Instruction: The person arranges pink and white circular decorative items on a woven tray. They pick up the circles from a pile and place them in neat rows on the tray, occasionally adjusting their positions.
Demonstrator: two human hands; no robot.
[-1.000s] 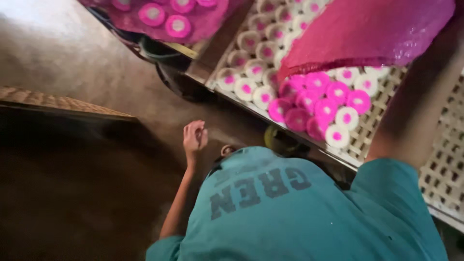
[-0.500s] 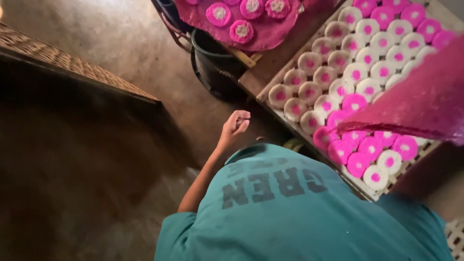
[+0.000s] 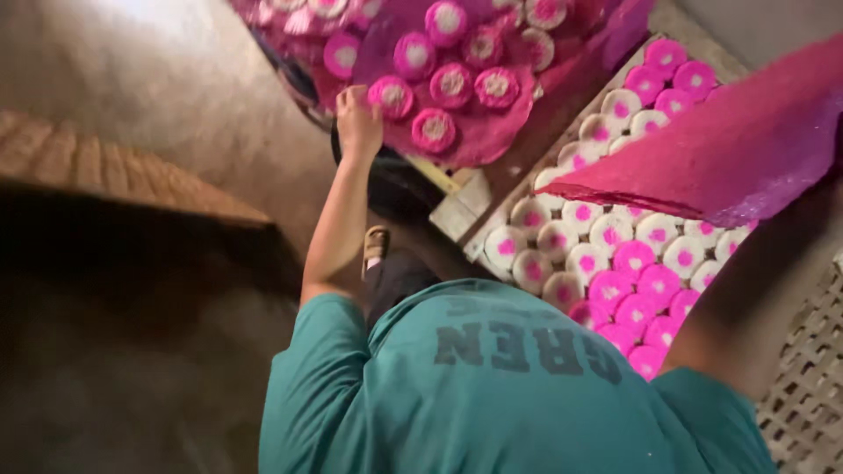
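My left hand (image 3: 358, 118) reaches up to the near edge of a pink cloth (image 3: 492, 140) that carries several round pink-and-white discs. Its fingers are curled, right beside one disc (image 3: 391, 95); I see nothing clearly held in them. My right forearm (image 3: 755, 298) stretches to the right and runs under a raised pink sheet (image 3: 720, 149), which hides my right hand. Below that sheet lies a slatted tray (image 3: 457, 215) packed with rows of white and pink discs (image 3: 615, 263). My teal shirt (image 3: 492, 395) fills the bottom of the view.
A dark tub (image 3: 395, 189) stands under the pink cloth. A woven mat (image 3: 114, 171) lies at the left on the bare earthen floor (image 3: 158, 79). A lattice rack (image 3: 808, 386) sits at the lower right. A sandalled foot (image 3: 376, 244) shows below my arm.
My left hand rose from near my chest up to the edge of the pink cloth with discs. The view swung, so the tray and pink sheet shifted right.
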